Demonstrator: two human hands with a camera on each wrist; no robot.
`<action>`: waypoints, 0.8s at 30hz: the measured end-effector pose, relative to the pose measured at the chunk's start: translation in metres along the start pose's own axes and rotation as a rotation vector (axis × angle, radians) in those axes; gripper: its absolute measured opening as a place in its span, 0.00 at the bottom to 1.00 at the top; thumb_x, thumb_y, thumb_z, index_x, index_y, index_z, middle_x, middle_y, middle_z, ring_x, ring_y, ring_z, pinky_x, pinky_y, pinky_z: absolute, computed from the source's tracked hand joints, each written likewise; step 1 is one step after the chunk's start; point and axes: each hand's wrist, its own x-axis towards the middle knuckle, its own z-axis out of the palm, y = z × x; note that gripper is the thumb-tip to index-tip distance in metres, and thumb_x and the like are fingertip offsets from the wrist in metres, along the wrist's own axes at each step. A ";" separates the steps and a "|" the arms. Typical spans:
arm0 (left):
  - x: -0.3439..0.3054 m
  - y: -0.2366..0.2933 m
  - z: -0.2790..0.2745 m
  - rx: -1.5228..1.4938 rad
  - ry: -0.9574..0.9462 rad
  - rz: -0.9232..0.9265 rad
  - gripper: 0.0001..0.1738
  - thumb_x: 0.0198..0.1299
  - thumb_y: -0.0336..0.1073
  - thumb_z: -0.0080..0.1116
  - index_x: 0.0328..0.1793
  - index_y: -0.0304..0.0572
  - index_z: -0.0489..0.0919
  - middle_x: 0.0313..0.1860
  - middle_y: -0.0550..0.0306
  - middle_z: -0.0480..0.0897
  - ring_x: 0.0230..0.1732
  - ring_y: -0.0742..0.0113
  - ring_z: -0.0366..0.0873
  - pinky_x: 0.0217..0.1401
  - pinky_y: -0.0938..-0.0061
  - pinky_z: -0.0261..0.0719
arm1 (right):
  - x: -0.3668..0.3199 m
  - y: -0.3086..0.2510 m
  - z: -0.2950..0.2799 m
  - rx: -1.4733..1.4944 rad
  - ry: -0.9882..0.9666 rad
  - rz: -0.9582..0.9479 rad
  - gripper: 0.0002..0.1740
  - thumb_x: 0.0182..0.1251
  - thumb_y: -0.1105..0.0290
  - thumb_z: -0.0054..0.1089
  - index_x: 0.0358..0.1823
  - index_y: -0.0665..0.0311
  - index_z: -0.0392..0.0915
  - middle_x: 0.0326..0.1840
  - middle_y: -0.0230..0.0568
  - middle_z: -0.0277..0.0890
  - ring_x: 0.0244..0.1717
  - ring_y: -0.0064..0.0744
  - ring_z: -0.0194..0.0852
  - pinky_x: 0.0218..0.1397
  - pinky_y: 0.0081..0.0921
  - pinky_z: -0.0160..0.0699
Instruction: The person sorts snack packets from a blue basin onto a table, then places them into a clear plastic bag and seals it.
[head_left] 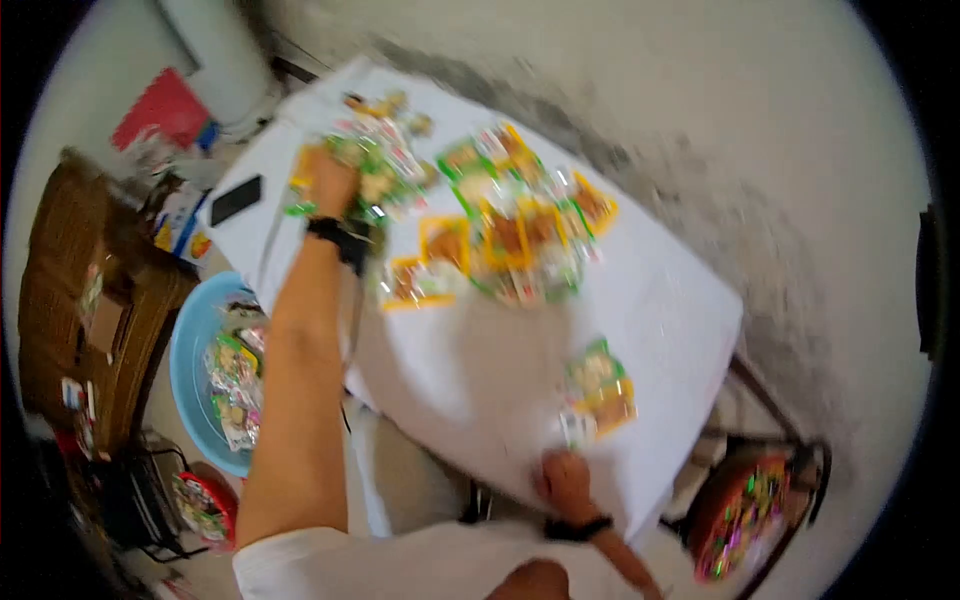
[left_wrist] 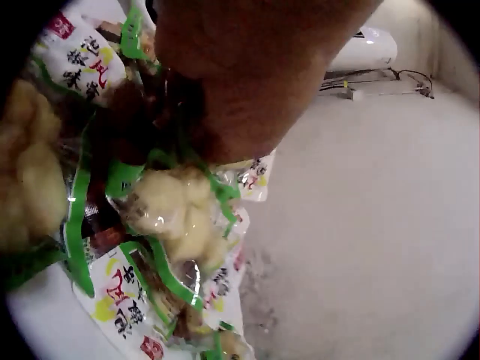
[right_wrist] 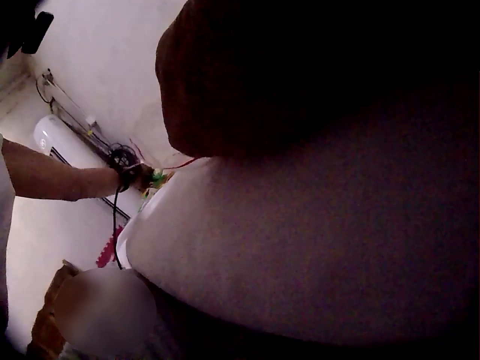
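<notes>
In the head view the left hand reaches into a pile of clear snack packets with green edges at the table's far left. The left wrist view has that hand dark over the packets; its fingertips are hidden, so a grip cannot be made out. Close to the table's front edge, the right hand rests loosely, holding nothing visible, just below a small group of packets. Seen from the right wrist, this hand is a dark shape over the tabletop.
More yellow- and green-edged packets lie mid-table. A black phone is at the left edge of the white table. On the floor stand a blue basin of packets and a red container at right. A wall runs behind.
</notes>
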 end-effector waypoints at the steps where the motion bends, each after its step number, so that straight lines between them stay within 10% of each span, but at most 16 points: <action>1: -0.001 -0.012 0.001 -0.252 0.035 0.026 0.29 0.49 0.44 0.62 0.53 0.31 0.72 0.46 0.34 0.77 0.45 0.38 0.75 0.51 0.59 0.73 | 0.000 0.000 0.000 -0.005 0.037 -0.029 0.10 0.52 0.67 0.56 0.36 0.61 0.74 0.33 0.43 0.72 0.37 0.45 0.69 0.37 0.41 0.67; 4: -0.030 0.002 -0.033 -0.739 0.018 -0.348 0.29 0.44 0.33 0.67 0.55 0.35 0.72 0.47 0.51 0.78 0.43 0.63 0.77 0.42 0.72 0.77 | 0.001 -0.003 0.000 -0.004 0.234 -0.090 0.12 0.47 0.72 0.61 0.36 0.60 0.75 0.33 0.39 0.72 0.37 0.40 0.70 0.38 0.36 0.70; 10: -0.191 0.026 -0.086 -0.999 -0.484 -0.323 0.21 0.55 0.37 0.63 0.52 0.40 0.71 0.39 0.60 0.79 0.35 0.75 0.75 0.32 0.80 0.72 | 0.002 -0.001 0.000 0.047 0.256 -0.119 0.10 0.48 0.73 0.61 0.34 0.60 0.75 0.33 0.38 0.73 0.38 0.40 0.71 0.40 0.37 0.71; 17: -0.373 0.092 -0.079 -1.339 -0.622 -0.853 0.08 0.62 0.29 0.51 0.46 0.37 0.72 0.45 0.51 0.79 0.45 0.63 0.78 0.48 0.69 0.80 | 0.001 -0.004 0.002 0.060 0.376 -0.127 0.04 0.52 0.72 0.58 0.28 0.60 0.73 0.27 0.40 0.70 0.34 0.44 0.70 0.38 0.37 0.71; 24: -0.383 0.110 -0.102 -0.446 -0.832 -0.227 0.16 0.61 0.41 0.55 0.47 0.37 0.71 0.31 0.51 0.81 0.22 0.62 0.79 0.30 0.72 0.76 | 0.004 -0.002 0.007 0.052 0.433 -0.148 0.04 0.52 0.71 0.58 0.25 0.60 0.71 0.25 0.41 0.70 0.32 0.44 0.70 0.35 0.39 0.70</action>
